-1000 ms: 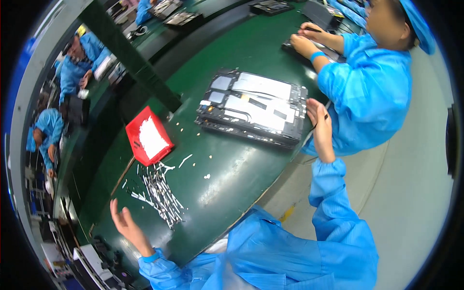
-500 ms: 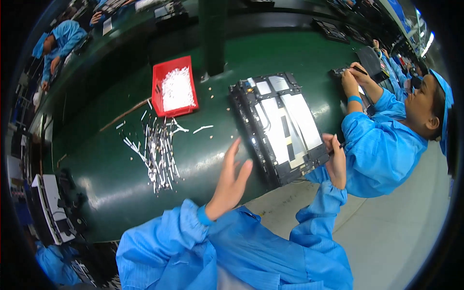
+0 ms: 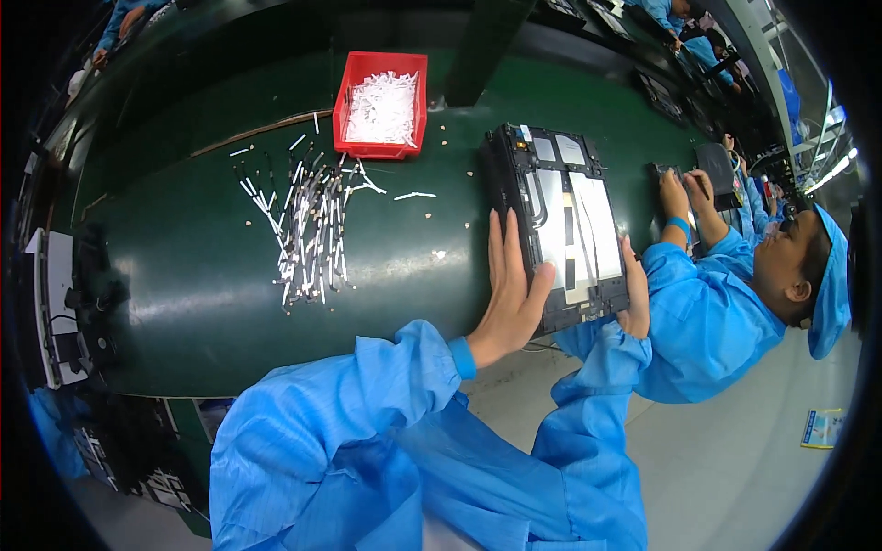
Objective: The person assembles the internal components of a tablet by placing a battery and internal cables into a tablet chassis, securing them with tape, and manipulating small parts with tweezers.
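Observation:
A thick stack of tablet-like electronic assemblies (image 3: 597, 225), black-framed with silvery battery panels on the top one, sits near the front edge of the bench. My left hand (image 3: 513, 289) lies along its left side, long fingers against the stacked edges and thumb by the top face. On the opposite side, my right hand (image 3: 636, 289) grips the near right corner; part of its fingers is hidden behind the stack. Together the hands hold the stack between them. To the left lies a loose pile of thin black-and-white strips (image 3: 312, 230).
A red bin (image 3: 378, 151) full of small white pieces stands behind the strips. A dark post (image 3: 487, 55) rises at the bench's back. Small scraps dot the green bench top (image 3: 211, 294). At right, a co-worker in blue (image 3: 717, 312) handles a dark device.
My left hand has come from beside the stack onto its left side. My right hand stays at the stack's right edge. The whole view has shifted.

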Demonstrator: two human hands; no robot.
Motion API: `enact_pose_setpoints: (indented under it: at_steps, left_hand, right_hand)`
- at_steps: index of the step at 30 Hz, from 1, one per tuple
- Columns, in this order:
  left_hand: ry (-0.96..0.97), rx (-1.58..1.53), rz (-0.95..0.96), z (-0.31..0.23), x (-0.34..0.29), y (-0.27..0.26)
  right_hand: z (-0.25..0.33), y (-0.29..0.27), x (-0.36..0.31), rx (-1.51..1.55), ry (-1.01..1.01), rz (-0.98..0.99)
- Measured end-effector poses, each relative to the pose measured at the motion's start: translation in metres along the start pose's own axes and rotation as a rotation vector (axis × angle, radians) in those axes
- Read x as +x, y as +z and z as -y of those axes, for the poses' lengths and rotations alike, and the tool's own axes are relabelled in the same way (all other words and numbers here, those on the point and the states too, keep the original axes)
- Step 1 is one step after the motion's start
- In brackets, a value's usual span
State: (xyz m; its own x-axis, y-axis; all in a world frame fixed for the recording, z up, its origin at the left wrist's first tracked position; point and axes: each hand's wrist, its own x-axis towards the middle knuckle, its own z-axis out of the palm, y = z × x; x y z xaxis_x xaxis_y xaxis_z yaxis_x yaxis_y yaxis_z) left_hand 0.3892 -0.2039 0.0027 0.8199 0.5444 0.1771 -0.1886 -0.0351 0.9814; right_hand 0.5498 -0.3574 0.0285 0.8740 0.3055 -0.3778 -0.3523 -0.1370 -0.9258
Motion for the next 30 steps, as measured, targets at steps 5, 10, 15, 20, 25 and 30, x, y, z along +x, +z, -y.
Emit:
enact_pose_setpoints:
  at_steps: [5,10,15,20,25,30]
  left_hand:
    - [0.034,-0.011,0.008,0.002,-0.001,0.001]
    - [-0.026,-0.133,-0.039,0.004,0.001,0.002]
    - [0.045,-0.026,0.005,0.004,0.001,0.002]
    - [0.016,0.079,-0.021,0.001,0.001,0.006]
    - [-0.024,-0.072,0.006,0.002,0.004,0.0]
    - [-0.045,-0.131,-0.057,0.001,0.001,-0.006]
  right_hand:
    - [0.004,0.006,-0.014,0.055,-0.051,-0.05]
    - [0.004,0.008,-0.006,0.029,-0.002,-0.008]
    - [-0.005,-0.003,-0.002,0.123,-0.137,0.007]
    - [0.01,0.001,-0.011,0.161,-0.059,-0.004]
    - [0.001,0.005,-0.004,0.197,-0.011,-0.036]
    - [0.0,0.012,-0.015,0.173,0.0,0.015]
